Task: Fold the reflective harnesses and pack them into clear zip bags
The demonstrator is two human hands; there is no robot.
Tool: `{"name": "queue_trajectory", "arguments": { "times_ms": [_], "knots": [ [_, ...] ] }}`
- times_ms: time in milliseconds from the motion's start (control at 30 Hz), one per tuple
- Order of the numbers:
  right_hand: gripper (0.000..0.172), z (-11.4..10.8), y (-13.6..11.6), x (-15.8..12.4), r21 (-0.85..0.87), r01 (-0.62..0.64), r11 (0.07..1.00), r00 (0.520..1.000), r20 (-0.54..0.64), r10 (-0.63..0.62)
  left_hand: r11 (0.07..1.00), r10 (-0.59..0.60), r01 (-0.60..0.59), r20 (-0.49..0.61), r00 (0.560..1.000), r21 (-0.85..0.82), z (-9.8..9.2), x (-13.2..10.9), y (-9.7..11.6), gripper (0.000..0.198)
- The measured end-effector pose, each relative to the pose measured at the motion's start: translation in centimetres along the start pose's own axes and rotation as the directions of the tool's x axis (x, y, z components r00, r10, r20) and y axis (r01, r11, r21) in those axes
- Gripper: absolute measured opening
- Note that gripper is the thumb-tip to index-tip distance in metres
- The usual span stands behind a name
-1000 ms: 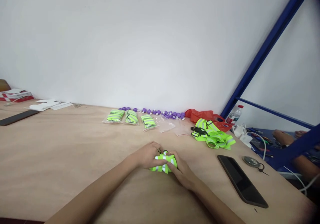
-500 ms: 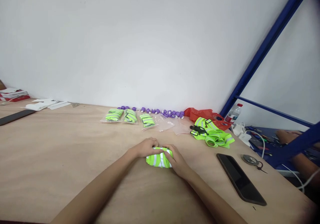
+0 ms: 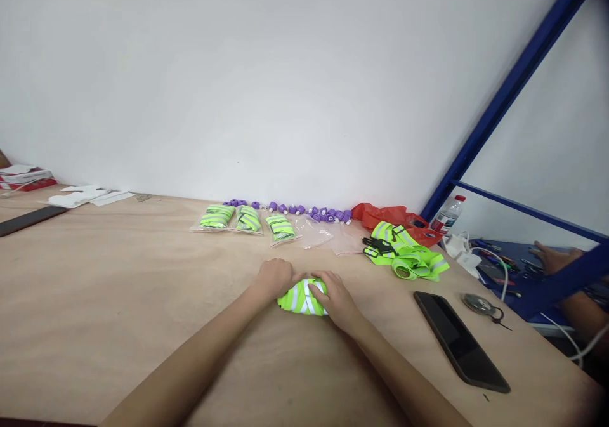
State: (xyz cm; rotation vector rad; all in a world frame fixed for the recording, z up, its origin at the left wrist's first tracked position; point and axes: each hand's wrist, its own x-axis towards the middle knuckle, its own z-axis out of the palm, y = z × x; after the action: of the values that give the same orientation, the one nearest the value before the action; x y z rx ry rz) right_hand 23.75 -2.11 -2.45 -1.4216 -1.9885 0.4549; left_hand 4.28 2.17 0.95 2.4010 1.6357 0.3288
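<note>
A folded bundle of reflective strap [image 3: 295,300], neon yellow-green with silver bands, lies on the table in front of me. My left hand [image 3: 275,278] is closed at its upper left edge, fingers curled and mostly hidden. Around the bundle's right end wraps my right hand [image 3: 339,301], thumb lying across the top. Past my right hand is a loose heap of the same strap [image 3: 413,259] with a black buckle [image 3: 378,245]. Three clear bags with folded straps [image 3: 216,217] [image 3: 248,219] [image 3: 280,228] lie beyond my hands, beside flat clear bags [image 3: 314,234].
Several small purple items [image 3: 330,215] line the wall. A red plastic bag [image 3: 387,214] and a bottle [image 3: 448,215] stand near the blue frame [image 3: 504,100]. At right lie a phone [image 3: 461,341] and a round object [image 3: 478,304]. Another person's hand [image 3: 554,259] is beyond the frame.
My left hand has curled more tightly, its thumb no longer stretched along the bundle's top. The bundle has turned slightly under my hands. The other person's hand has shifted and spread.
</note>
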Motion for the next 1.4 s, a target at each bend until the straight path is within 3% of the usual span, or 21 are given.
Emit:
{"name": "queue_trajectory", "arguments": {
  "times_ms": [167,300,500,767,1133,1400],
  "knots": [
    [0.034,-0.1,-0.1,-0.3,-0.143,-0.038,0.989,0.999,0.015,0.041,0.998,-0.06,0.06,0.011,0.998,-0.01,-1.0,-0.3,0.1,0.063],
    [0.036,-0.2,-0.3,-0.5,-0.299,-0.05,0.953,0.998,0.006,0.055,0.996,-0.081,0.081,0.007,0.997,-0.024,-1.7,-2.0,0.0,0.061],
    [0.037,-0.1,-0.6,-0.7,-0.41,-0.063,0.91,0.998,-0.014,0.063,0.965,0.012,-0.04,-0.109,0.994,-0.258,-0.1,-5.5,-0.3,0.049],
    [0.032,0.6,-0.4,-1.0,-0.301,-0.089,0.95,0.993,-0.101,0.061,0.764,-0.037,-0.124,-0.236,0.971,-0.633,3.4,-3.8,0.9,0.032],
    [0.024,1.7,-1.2,-1.0,-0.2,-0.117,0.973,0.979,-0.188,0.079,0.69,-0.176,-0.13,-0.339,0.924,-0.712,4.1,-2.3,1.1,0.024],
    [0.026,2.3,-2.2,-0.6,0.213,-0.163,0.963,0.966,-0.163,0.2,0.652,-0.218,-0.193,-0.425,0.879,-0.733,3.7,-2.6,1.6,0.023]
  ]
}}
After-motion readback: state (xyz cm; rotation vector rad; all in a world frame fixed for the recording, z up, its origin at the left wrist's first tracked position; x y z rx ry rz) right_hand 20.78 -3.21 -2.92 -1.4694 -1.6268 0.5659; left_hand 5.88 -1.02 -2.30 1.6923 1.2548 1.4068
